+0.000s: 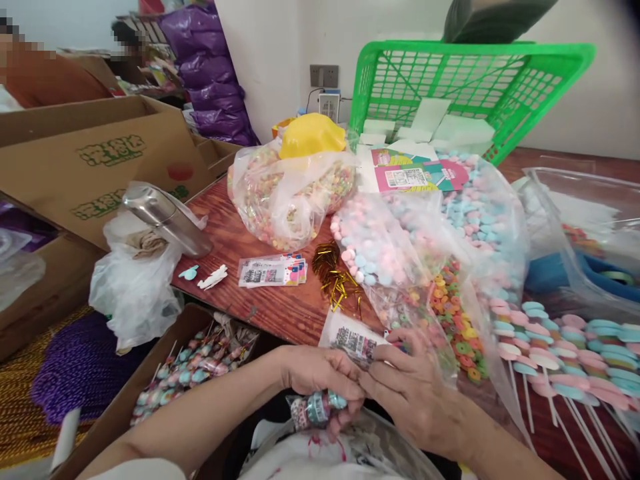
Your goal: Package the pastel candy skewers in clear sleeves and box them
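My left hand (325,377) is closed around a candy skewer (316,409) in a clear wrapper, with pink and blue pieces showing below the fingers. Against its fingertips my right hand (413,383) is bent in a pinch, and whatever lies between those fingers is hidden. Just beyond both hands, a printed card packet (353,340) lies at the table edge, partly covered by the right fingers. Gold twist ties (337,277) are heaped past it, beside a small stack of printed cards (270,271).
Bags of marshmallows (377,247) and ring candies (457,320) crowd the right side, near unwrapped marshmallow skewers (560,347). A green basket (540,87) stands behind. Left are a steel flask (167,220) and a box of wrapped skewers (187,370). A person sits far left.
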Action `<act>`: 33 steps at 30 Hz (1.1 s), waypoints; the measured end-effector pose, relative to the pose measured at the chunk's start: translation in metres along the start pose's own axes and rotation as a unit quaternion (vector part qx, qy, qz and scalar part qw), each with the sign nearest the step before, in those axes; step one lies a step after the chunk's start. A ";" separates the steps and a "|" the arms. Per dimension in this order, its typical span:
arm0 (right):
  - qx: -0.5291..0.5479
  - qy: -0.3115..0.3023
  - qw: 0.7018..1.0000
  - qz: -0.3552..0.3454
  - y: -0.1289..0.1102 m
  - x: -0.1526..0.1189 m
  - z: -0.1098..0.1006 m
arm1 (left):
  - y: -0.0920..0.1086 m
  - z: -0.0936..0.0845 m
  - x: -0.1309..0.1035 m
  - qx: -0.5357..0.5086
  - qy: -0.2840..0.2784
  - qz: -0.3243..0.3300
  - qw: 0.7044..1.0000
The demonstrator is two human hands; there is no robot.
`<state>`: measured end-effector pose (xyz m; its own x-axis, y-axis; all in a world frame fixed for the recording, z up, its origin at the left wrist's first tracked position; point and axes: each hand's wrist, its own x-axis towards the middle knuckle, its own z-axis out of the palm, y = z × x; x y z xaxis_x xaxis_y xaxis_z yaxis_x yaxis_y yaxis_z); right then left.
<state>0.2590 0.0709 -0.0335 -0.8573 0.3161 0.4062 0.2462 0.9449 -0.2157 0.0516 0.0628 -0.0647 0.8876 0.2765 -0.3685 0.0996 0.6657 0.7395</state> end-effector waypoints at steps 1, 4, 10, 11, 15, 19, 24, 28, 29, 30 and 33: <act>0.013 0.001 1.000 0.027 -0.001 0.003 0.004 | 0.002 0.003 -0.004 0.076 0.032 0.001 0.997; 0.087 -0.006 0.987 0.138 0.002 0.010 0.017 | 0.005 0.017 -0.014 0.410 0.232 0.053 0.881; 0.171 -0.058 0.929 0.323 0.041 0.026 0.021 | -0.002 0.013 -0.027 0.628 0.428 0.139 0.635; 0.111 -0.056 0.931 0.343 0.048 0.029 0.020 | -0.004 0.007 -0.029 0.597 0.456 0.165 0.639; -0.090 -0.102 0.912 0.388 0.059 0.045 0.028 | -0.005 -0.014 -0.036 0.405 0.522 0.259 0.705; -0.096 -0.115 0.896 0.418 0.058 0.052 0.045 | -0.004 -0.013 -0.036 0.166 0.520 0.289 0.787; -0.053 -0.077 0.897 0.431 0.067 0.039 0.047 | -0.007 -0.006 -0.030 -0.113 0.466 0.233 0.846; -0.007 0.001 0.903 0.429 0.074 0.015 0.035 | -0.009 -0.004 -0.025 -0.112 0.458 0.228 0.852; 0.001 0.019 0.904 0.427 0.073 0.011 0.031 | -0.008 -0.004 -0.023 -0.099 0.457 0.230 0.853; 0.013 0.041 0.906 0.422 0.071 0.007 0.026 | -0.007 -0.003 -0.020 -0.083 0.458 0.229 0.855; 0.087 0.146 0.913 0.372 0.052 0.006 0.010 | -0.001 -0.002 -0.006 -0.026 0.458 0.214 0.862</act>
<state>0.2618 0.1216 -0.0515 -0.3193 0.8974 0.3045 0.6130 0.4406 -0.6558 0.0453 0.0618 -0.0647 0.1072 0.9208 -0.3750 -0.1902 0.3892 0.9013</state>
